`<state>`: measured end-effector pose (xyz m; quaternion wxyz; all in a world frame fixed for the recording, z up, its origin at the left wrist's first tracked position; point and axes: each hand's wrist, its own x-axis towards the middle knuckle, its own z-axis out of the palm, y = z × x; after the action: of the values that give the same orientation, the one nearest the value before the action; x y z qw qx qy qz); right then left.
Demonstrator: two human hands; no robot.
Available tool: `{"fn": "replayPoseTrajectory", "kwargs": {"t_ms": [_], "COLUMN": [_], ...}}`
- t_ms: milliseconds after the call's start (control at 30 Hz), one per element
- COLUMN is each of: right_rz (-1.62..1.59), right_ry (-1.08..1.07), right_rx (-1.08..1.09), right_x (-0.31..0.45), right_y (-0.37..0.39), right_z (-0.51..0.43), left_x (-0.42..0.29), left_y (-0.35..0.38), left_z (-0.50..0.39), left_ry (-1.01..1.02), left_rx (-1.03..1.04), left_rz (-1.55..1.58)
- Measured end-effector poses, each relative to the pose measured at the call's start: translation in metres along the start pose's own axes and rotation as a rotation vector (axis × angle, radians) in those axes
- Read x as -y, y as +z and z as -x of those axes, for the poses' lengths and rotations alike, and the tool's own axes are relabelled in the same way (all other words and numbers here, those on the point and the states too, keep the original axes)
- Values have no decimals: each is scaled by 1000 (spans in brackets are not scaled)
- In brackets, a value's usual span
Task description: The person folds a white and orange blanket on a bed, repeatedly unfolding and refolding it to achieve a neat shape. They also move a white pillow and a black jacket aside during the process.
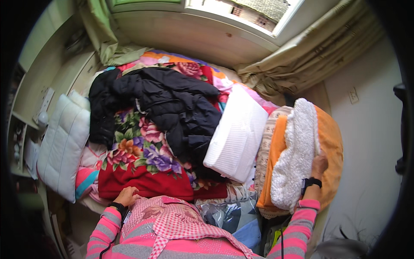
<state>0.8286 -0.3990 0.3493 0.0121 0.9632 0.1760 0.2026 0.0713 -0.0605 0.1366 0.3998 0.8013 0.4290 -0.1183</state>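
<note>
My right hand [319, 165] is closed on the edge of an orange blanket [330, 139] with white fleece lining [292, 162], which lies folded on a patterned cushion or quilt [275, 123] at the right. The fingers of my left hand [127, 196] are loosely curled at the near edge of a red floral blanket [145, 184]; whether they grip anything is unclear. A black padded jacket [174, 100] lies across that blanket. Between the jacket and the orange blanket rests a white ribbed pillow [236, 136]. A pale quilted pillow [66, 142] leans at the left end.
Shelves [30, 119] stand along the left, beside a light curtain [103, 39]. Beige curtains [297, 61] hang at the back right by a window [258, 16]. Plastic-wrapped clothing [233, 217] is right of my gingham apron [194, 226]. A wall [362, 136] borders the right side.
</note>
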Motion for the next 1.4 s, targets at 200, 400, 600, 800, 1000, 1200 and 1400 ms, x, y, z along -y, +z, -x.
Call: {"fn": "replayPoseTrajectory", "kwargs": {"t_ms": [200,400,600,800,1000,1200,1400], "right_rz": [51,-428,-566,-325,-406,-473,-900], "right_ry": [-157,-517,-162,84,142,97,-344], "right_rx": [14,-8,581,718,631,595,587], "right_x": [29,135,276,356,341,292,250], "right_y": [-42,-3,68,116,139,114,-31], "right_z": [17,122,228,256,252,231,229], "left_x": [20,30,32,46,62,51,-4], "left_y": [6,5,-14,-19,-11,-11,-15], "left_z": [16,4,7,35,49,32,-18], "left_ry": [-90,-94,-88,-188,-196,-137,-69], "left_rx": [-21,4,-46,-58,-25,-50,64], "left_rz": [117,128,175,226,186,208,661]}}
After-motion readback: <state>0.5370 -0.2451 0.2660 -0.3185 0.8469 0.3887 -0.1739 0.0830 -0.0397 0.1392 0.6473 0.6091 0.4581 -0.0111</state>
